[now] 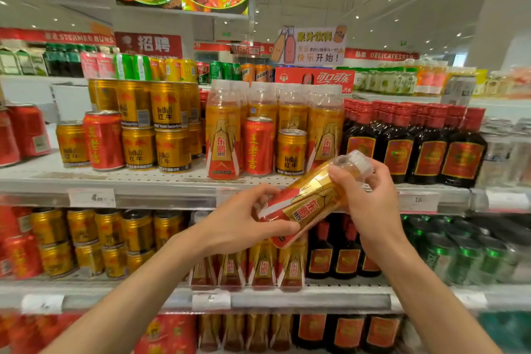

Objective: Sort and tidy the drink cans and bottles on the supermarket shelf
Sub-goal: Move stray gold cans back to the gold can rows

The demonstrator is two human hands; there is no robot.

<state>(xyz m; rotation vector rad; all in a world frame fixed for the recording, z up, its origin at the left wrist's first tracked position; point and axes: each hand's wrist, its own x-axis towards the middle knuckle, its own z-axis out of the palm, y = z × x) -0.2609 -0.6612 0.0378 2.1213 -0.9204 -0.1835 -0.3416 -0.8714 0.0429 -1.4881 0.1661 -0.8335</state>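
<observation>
— Where's the bottle?
— I hold the gold-and-red drink bottle [309, 200] tilted, off the shelf [161, 181], before its front edge.
— Grips?
— Left hand [244, 220] clamped round its base, right hand [365, 195] round its neck.

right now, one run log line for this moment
left hand: grips base of Dongpeng bottle | right hand: grips its cap end | bottle: tilted, off shelf
</observation>
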